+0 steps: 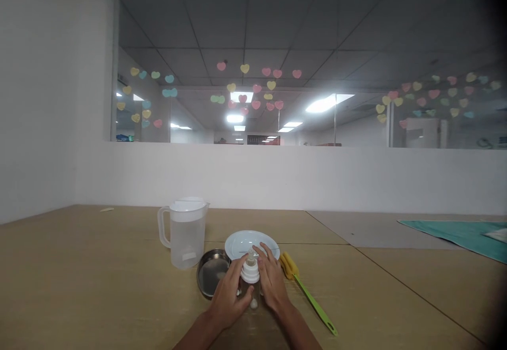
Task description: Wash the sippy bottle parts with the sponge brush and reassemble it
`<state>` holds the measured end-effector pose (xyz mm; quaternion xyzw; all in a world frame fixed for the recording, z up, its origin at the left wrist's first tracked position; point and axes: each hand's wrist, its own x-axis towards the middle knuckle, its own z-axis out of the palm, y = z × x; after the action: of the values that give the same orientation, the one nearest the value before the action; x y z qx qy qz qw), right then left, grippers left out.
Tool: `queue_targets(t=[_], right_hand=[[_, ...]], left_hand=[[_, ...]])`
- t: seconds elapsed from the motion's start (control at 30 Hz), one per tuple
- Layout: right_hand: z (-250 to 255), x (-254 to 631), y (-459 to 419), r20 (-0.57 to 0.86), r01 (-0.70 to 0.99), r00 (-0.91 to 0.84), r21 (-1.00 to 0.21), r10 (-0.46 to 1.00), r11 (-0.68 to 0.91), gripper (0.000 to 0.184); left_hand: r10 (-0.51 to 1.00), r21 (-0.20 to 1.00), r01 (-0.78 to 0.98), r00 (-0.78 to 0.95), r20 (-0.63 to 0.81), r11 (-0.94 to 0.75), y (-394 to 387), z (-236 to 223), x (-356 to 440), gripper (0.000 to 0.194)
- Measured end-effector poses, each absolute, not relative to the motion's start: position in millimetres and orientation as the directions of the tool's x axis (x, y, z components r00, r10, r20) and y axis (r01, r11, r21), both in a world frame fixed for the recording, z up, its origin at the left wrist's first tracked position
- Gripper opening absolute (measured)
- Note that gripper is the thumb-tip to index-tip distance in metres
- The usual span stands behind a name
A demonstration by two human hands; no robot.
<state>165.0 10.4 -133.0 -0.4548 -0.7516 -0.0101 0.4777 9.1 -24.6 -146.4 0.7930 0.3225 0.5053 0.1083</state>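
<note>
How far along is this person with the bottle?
Looks done: the white collar is on the bottle, with a clear top above it. In hand: the bottle, between the left hand and right hand. Possibly left: anything involving the brush or pitcher, both untouched; whether either is still needed, I can't tell.

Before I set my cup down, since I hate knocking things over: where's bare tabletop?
Bare table shows left of the pitcher and metal dish, and between the brush and the teal cloth. The middle is crowded: plate, bottle, left hand and right hand bunch between dish and brush.
</note>
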Motion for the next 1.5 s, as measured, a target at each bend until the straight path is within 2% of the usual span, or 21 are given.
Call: queue_targets(t=[0.37,0.67,0.87,1.03,1.23,1.5], right_hand=[[-133.2,164.8,12.0,0.719,0.691,-0.104,-0.445,0.687,0.570,0.047],[-136.7,164.3,12.3,0.786,0.676,-0.099,-0.397,0.610,0.621,0.045],[-133.5,157.0,-0.4,0.838,0.655,-0.205,-0.267,0.506,0.707,0.033],[-137.1,152.3,0.4,0.878,0.665,-0.104,-0.287,0.467,0.689,0.032],[-138.7,152.4,3.2,0.912,0.636,-0.092,-0.254,0.399,0.729,0.039],[-141.0,153.6,5.3,0.893,0.663,-0.029,-0.318,0.448,0.678,0.041]], left_hand=[[0.630,0.494,0.414,0.319,0.708,-0.765,-24.1,-141.4,8.9,0.062],[0.641,0.511,0.406,0.314,0.701,-0.758,-25.5,-141.3,8.7,0.062],[0.755,0.641,0.408,0.246,0.608,-0.650,-29.6,-142.4,13.6,0.067],[0.837,0.750,0.383,0.157,0.523,-0.540,-31.5,-140.3,18.3,0.075],[0.833,0.770,0.321,0.181,0.522,-0.552,-29.6,-139.9,20.0,0.073],[0.800,0.708,0.378,0.208,0.563,-0.597,-27.9,-138.5,14.9,0.066]])
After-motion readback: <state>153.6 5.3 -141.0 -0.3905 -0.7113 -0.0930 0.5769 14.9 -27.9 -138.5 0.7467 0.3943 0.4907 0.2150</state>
